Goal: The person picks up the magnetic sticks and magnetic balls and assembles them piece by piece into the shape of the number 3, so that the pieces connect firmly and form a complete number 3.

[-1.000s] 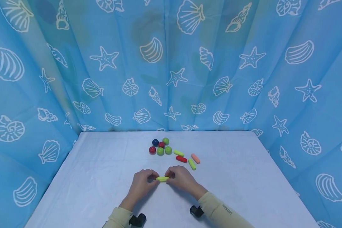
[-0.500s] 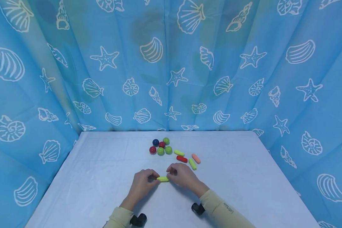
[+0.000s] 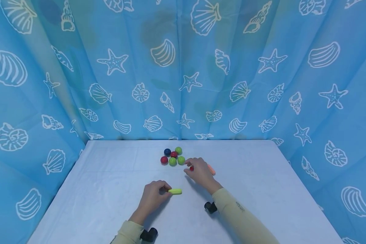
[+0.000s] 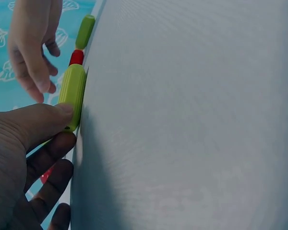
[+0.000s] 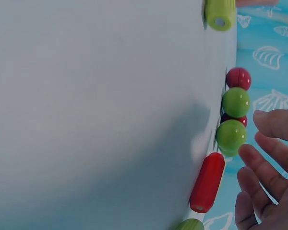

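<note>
My left hand (image 3: 150, 200) pinches one end of a yellow-green ribbed cylinder (image 3: 176, 191) between thumb and forefinger, low over the white table. In the left wrist view the thumb lies across the near end of this cylinder (image 4: 73, 91), and the other fingers are loosely bent. Farther back, my right hand (image 3: 201, 174) hovers over the other cylinders, thumb and fingers apart and holding nothing. A red cylinder (image 3: 191, 168) shows partly between its thumb and fingers in the head view. In the right wrist view, the fingertips are beside that red cylinder (image 5: 208, 183), with a gap between.
Several glossy balls, among them a dark blue ball (image 3: 167, 152), a red ball (image 3: 164, 160) and a green ball (image 3: 172, 161), cluster behind the hands. A salmon cylinder (image 3: 211, 169) lies right of my right hand. A blue shell-print curtain (image 3: 183, 84) surrounds the table (image 3: 109, 169).
My right hand has let go of the yellow-green cylinder and moved back and right, over the loose cylinders. The left hand still holds its end in place.
</note>
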### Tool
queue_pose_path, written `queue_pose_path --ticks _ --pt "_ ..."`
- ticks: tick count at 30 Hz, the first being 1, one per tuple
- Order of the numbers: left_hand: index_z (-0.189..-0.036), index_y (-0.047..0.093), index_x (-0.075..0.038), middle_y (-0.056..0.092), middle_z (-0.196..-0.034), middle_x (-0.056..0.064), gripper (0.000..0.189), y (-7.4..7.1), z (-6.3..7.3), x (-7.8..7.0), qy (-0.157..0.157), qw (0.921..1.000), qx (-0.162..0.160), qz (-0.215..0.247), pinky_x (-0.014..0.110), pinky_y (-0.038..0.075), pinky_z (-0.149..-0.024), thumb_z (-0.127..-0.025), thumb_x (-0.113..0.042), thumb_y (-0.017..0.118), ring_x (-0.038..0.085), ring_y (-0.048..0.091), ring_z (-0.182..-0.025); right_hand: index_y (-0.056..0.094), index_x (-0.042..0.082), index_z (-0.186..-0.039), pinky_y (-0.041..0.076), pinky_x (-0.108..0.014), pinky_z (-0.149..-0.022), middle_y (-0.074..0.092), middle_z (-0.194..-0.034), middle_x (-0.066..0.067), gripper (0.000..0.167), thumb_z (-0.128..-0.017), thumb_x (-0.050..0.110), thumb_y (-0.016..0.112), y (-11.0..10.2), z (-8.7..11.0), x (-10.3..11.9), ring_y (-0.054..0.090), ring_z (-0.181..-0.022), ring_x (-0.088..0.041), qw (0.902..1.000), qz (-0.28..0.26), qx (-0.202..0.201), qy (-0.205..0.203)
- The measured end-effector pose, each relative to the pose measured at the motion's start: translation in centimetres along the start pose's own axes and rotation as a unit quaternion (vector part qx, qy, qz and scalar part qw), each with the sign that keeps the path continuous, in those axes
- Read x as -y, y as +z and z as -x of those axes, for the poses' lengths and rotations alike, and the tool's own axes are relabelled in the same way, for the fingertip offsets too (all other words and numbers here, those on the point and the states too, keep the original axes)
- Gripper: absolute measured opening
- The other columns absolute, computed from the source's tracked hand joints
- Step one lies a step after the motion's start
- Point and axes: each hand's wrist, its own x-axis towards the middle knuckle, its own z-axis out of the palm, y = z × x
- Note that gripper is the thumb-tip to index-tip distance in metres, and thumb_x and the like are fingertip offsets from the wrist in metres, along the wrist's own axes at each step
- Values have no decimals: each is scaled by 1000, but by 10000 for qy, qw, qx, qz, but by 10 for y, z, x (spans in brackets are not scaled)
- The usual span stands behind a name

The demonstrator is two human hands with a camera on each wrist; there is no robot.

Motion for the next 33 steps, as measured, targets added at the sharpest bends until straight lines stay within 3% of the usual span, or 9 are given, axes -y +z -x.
queue_pose_path --ticks 11,21,33 --pt "-96 74 -23 69 -90 -12 16 1 -1 1 -32 10000 35 -43 41 52 -85 -84 -20 84 11 61 -88 68 19 -127 47 -45 -99 68 -115 -3 35 -93 27 76 2 -26 1 57 -110 -24 9987 379 -334 50" --pt "-95 74 -22 69 -89 -13 15 1 0 2 163 9998 -48 -105 37 51 -81 -83 -19 84 9 61 -85 68 24 -130 43 -52 -106 68 -128 -3 38 -93 30 76 13 -42 3 56 -122 -27 9981 607 -125 69" --pt "-95 75 -22 69 -89 -13 15 -1 0 1 118 9999 0 -58 38 51 -83 -84 -19 84 10 61 -86 71 24 -120 34 -55 -110 72 -111 0 29 -92 29 77 16 -43 3 56 -117 -28 9977 614 -287 7"
